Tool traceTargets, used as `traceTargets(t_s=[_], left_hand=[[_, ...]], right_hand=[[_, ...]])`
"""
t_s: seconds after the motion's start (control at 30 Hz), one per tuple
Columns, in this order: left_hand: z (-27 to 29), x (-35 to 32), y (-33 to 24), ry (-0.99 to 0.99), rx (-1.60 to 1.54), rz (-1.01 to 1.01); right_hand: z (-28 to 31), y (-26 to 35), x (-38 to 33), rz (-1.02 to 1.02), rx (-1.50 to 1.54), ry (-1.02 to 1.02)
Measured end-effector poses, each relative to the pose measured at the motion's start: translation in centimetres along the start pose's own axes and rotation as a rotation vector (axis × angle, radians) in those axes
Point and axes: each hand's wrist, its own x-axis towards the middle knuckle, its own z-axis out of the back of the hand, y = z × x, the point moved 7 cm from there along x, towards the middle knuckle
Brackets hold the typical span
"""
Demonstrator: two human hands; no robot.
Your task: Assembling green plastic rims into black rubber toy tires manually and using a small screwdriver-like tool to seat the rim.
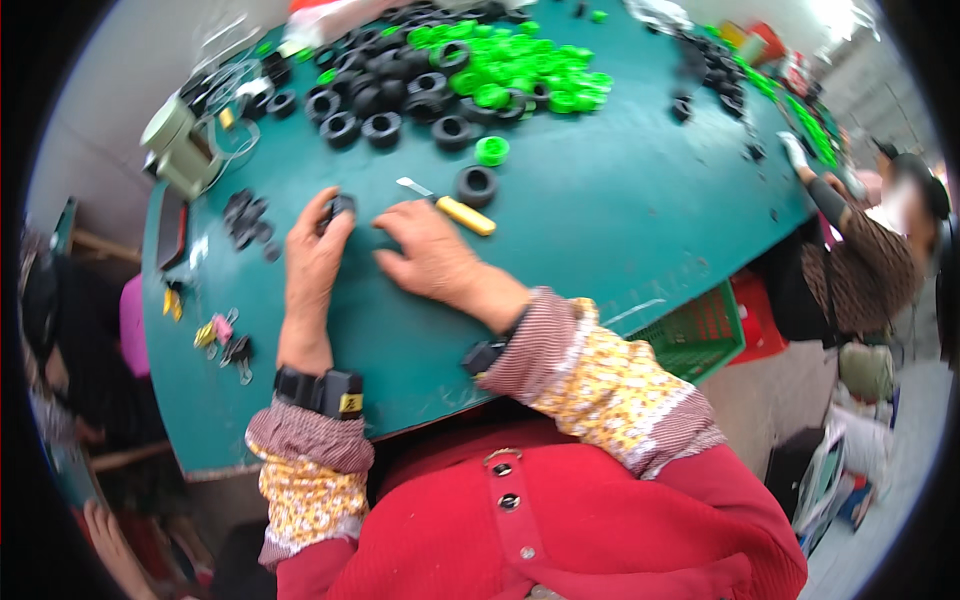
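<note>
Left hand [312, 245] grasps one black part [343, 206] over the table [590, 220]; right hand [432, 250], loosely unclenched, is just beside one knife [466, 215] — one tyre [476, 201], one green hub [491, 151] beyond. Room lies rightward — up to the table's edge.

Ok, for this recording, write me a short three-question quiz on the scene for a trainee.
1. Which hand holds the small black piece?
2. True or false: the lone black tyre lies lower in the picture than the lone green wheel hub.
3. The bladed tool's handle is which colour: A red, B yellow, C green?

Key: 1. the left hand; 2. true; 3. B.
</note>
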Motion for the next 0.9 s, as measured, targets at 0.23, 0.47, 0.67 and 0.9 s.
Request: traceTargets(t_s=[0.23,0.47,0.67,0.9], left_hand=[[0.0,-0.9,-0.4,0.041,-0.092,0.126],[-0.9,-0.8,0.6,0.101,-0.385,0.314],[-1.2,-0.5,1.3,0.018,-0.887,0.391],[-1.8,-1.0,1.6,0.009,-0.905,0.434]], right_hand=[[6.8,-2.2,0.1,-0.094,-0.306,-0.158],[6.0,-4.5,-0.3,-0.116,-0.419,-0.037],[6.6,-6.3,1.6,-0.186,-0.459,-0.093],[4.0,-3.3,1.5,0.083,-0.201,0.058]])
